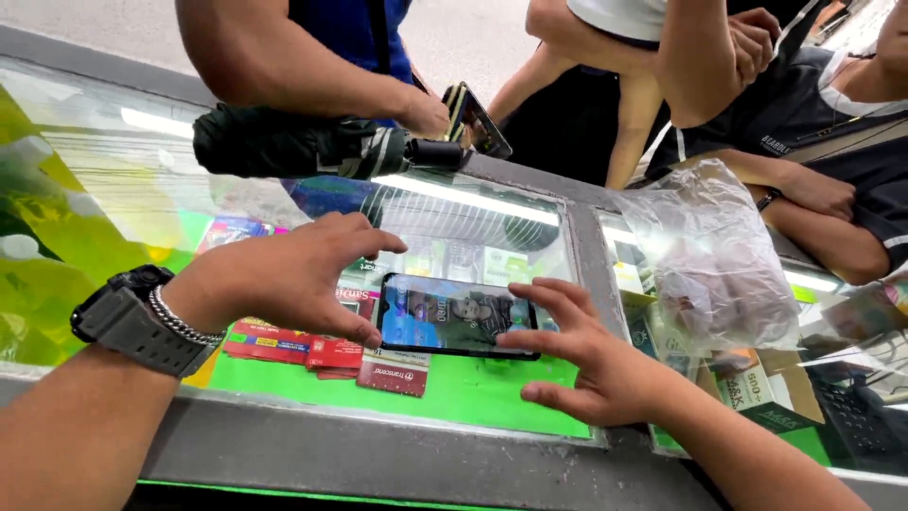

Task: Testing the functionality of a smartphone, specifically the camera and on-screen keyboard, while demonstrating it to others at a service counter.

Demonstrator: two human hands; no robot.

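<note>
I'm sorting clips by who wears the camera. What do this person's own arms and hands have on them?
Both forearms are bare, with no sleeves in view. The left hand has a chunky grey-black digital watch on its wrist, with a silver beaded bracelet beside it. The right hand and its wrist wear nothing.

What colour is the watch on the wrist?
Dark grey, the watch on the left wrist; head view shows it.
</note>
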